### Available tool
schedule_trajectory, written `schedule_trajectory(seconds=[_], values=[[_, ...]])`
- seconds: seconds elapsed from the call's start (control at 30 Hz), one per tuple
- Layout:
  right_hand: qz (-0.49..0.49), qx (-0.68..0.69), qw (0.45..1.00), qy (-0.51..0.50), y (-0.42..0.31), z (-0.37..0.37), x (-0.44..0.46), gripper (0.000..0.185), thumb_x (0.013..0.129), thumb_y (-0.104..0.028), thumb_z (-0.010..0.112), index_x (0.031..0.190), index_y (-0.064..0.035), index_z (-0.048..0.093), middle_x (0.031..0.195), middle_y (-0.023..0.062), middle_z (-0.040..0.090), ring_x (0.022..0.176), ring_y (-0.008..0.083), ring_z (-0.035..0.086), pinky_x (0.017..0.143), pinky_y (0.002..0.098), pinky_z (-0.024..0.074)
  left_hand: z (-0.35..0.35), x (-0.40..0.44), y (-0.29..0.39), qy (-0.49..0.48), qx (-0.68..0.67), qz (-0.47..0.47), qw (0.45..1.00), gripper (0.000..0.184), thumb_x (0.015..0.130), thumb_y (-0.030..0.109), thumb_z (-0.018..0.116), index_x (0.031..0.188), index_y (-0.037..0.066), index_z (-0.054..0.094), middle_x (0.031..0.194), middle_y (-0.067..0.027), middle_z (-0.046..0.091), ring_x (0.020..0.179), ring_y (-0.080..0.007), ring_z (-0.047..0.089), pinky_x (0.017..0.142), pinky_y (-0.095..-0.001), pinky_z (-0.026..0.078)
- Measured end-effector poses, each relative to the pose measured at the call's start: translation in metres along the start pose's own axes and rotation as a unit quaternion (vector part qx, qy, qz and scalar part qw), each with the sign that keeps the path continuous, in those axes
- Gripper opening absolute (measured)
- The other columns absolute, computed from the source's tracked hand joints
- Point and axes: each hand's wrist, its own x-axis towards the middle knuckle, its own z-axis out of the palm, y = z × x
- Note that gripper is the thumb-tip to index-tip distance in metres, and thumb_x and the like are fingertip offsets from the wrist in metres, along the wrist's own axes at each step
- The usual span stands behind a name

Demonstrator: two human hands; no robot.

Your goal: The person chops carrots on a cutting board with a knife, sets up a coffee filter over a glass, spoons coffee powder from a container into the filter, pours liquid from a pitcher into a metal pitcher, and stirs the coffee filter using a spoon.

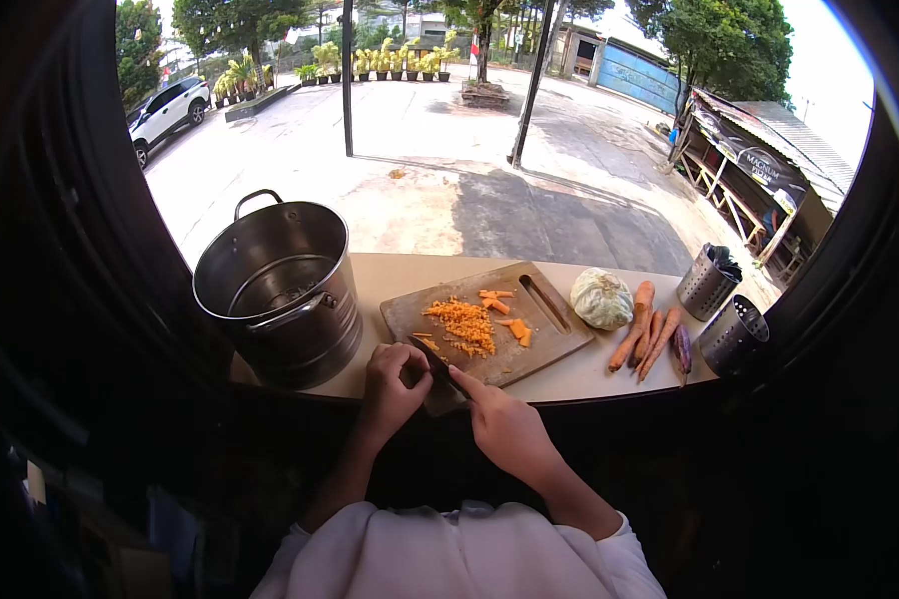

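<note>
My right hand (pixel 509 427) grips a knife (pixel 436 362), its dark blade pointing up and left over the near left edge of a wooden cutting board (pixel 561 346). Close beside the blade, my left hand (pixel 396 389) has thumb and fingers curled together in a pinch; whatever lies between them is hidden. Finely chopped carrot (pixel 464 325) forms an orange pile on the board. To its right lie larger carrot pieces (pixel 515 329), with a few more sticks above them.
Left of the board stands a large steel pot (pixel 310 344) with handles. A cabbage (pixel 601 299), several carrots (pixel 631 334) and a purple elongated vegetable (pixel 681 346) sit to the right. Beyond them are two perforated steel holders (pixel 734 337), along the counter (pixel 400 268). Outside is a paved yard.
</note>
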Motion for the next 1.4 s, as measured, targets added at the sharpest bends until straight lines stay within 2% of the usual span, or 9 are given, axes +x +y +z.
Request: schedule_trajectory(seconds=[0.17,0.27,0.37,0.4,0.5,0.73,1.0,1.23,1.4], values=[[-0.043,-0.026,0.998,0.042,0.01,-0.006,0.008,0.047,0.089,-0.011,0.053,0.135,-0.0185,0.045,0.098,0.0166,0.064,0.086,0.0342,0.063,0.072,0.0426,0.0509,0.005,0.004,-0.002,0.015,-0.017,-0.007,1.0,0.023,0.067,0.0,0.068,0.086,0.008,0.059,0.084,-0.0064,0.06,0.084,-0.0263,0.056,0.076,-0.0372,0.044],[-0.03,-0.024,0.992,0.119,0.015,-0.006,0.006,0.038,0.087,-0.012,0.057,0.124,-0.0149,0.049,0.09,0.0147,0.065,0.078,0.035,0.064,0.066,0.043,0.0508,0.008,0.005,-0.001,0.068,0.032,0.026,0.997,0.031,0.07,0.004,0.069,0.097,0.015,0.06,0.105,-0.004,0.059,0.1,-0.0239,0.052,0.088,-0.0406,0.037],[-0.048,-0.057,0.985,0.153,0.031,-0.008,0.007,0.03,0.085,-0.012,0.06,0.112,-0.0123,0.049,0.083,0.0132,0.065,0.072,0.0352,0.064,0.061,0.0436,0.0498,0.002,0.009,0.032,0.022,0.235,0.106,0.966,0.039,0.074,0.009,0.069,0.108,0.024,0.06,0.125,0.0,0.051,0.116,-0.0205,0.043,0.098,-0.0458,0.024],[-0.056,-0.06,0.985,0.151,0.031,-0.012,0.007,0.026,0.084,-0.012,0.061,0.108,-0.0106,0.049,0.081,0.0134,0.064,0.073,0.0346,0.064,0.06,0.0434,0.0488,0.002,0.012,0.031,-0.009,0.208,0.116,0.971,0.032,0.077,0.016,0.07,0.106,0.028,0.063,0.132,0.0013,0.048,0.12,-0.0213,0.039,0.1,-0.0462,0.016],[-0.1,-0.059,0.98,0.162,0.038,-0.02,0.01,0.025,0.085,-0.013,0.061,0.106,-0.0105,0.05,0.08,0.0129,0.065,0.072,0.0345,0.064,0.06,0.0429,0.0483,0.01,0.026,0.024,-0.049,0.254,0.202,0.945,0.025,0.078,0.022,0.07,0.102,0.028,0.066,0.131,0.0036,0.049,0.123,-0.0208,0.037,0.101,-0.0457,0.017],[-0.077,-0.032,0.988,0.132,0.071,-0.055,0.005,0.025,0.085,-0.017,0.064,0.105,-0.0101,0.051,0.079,0.0116,0.066,0.073,0.0326,0.065,0.061,0.041,0.0486,0.018,0.033,0.021,-0.051,0.234,0.098,0.966,0.031,0.075,0.041,0.072,0.1,0.023,0.068,0.128,0.0015,0.05,0.126,-0.0205,0.036,0.104,-0.0505,0.016],[-0.048,0.054,0.982,0.176,0.118,-0.071,-0.002,0.022,0.085,-0.014,0.063,0.103,-0.0093,0.052,0.079,0.0107,0.064,0.074,0.0329,0.064,0.063,0.0411,0.0485,0.028,0.02,0.016,0.007,0.254,0.009,0.967,0.028,0.077,0.035,0.07,0.1,0.019,0.066,0.122,-0.0005,0.055,0.12,-0.02,0.043,0.101,-0.0463,0.021],[-0.056,-0.076,0.936,0.339,0.152,-0.037,0.034,0.029,0.082,-0.012,0.067,0.11,-0.0096,0.058,0.094,0.0107,0.062,0.09,0.0302,0.06,0.074,0.0396,0.0492,0.017,-0.01,0.053,0.093,0.205,-0.01,0.974,0.019,0.078,0.017,0.07,0.096,0.018,0.064,0.111,0.003,0.06,0.11,-0.0174,0.051,0.097,-0.0407,0.025],[-0.045,-0.093,0.933,0.344,0.159,-0.038,0.041,0.025,0.08,-0.015,0.07,0.104,-0.007,0.068,0.095,0.0086,0.058,0.094,0.0276,0.055,0.08,0.0379,0.0466,-0.004,-0.053,0.071,0.119,0.184,-0.028,0.975,0.015,0.08,0.017,0.069,0.094,0.018,0.064,0.106,0.0039,0.062,0.104,-0.0158,0.056,0.091,-0.0363,0.034]])
